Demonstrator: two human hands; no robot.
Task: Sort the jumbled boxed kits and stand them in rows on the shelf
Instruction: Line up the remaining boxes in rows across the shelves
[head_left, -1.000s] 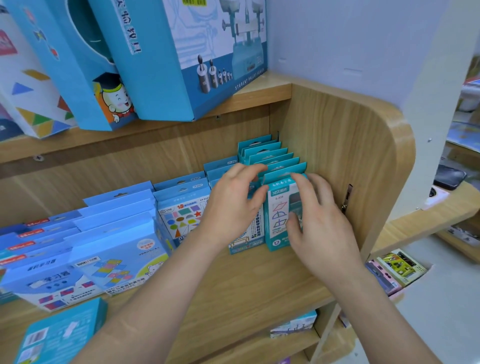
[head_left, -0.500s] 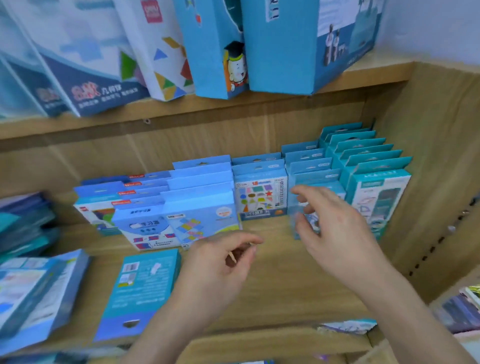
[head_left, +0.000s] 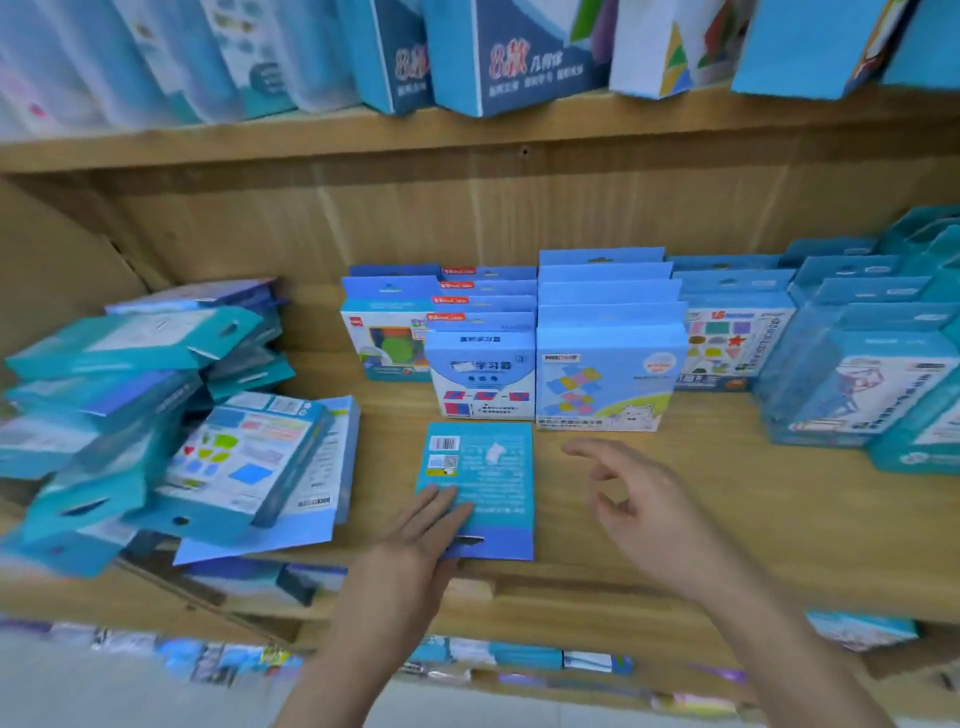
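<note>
Nearest the shelf's (head_left: 779, 530) front edge, the left hand (head_left: 415, 540) lies flat, fingers extended, on a teal boxed kit (head_left: 483, 483) lying face down with barcode up; it presses rather than grips. Right hand (head_left: 639, 509) hovers just beside that kit, fingers loosely spread, holding nothing. At left, a jumbled heap of kits (head_left: 156, 431) lies tilted and overlapping. Behind the flat kit, upright rows stand: a white-and-blue fronted row (head_left: 480, 376), a row with coloured squares (head_left: 605, 379), and beyond these further rows (head_left: 852, 384) to the right. Overhead, larger boxes (head_left: 519, 57) stand on the upper shelf (head_left: 311, 140).
</note>
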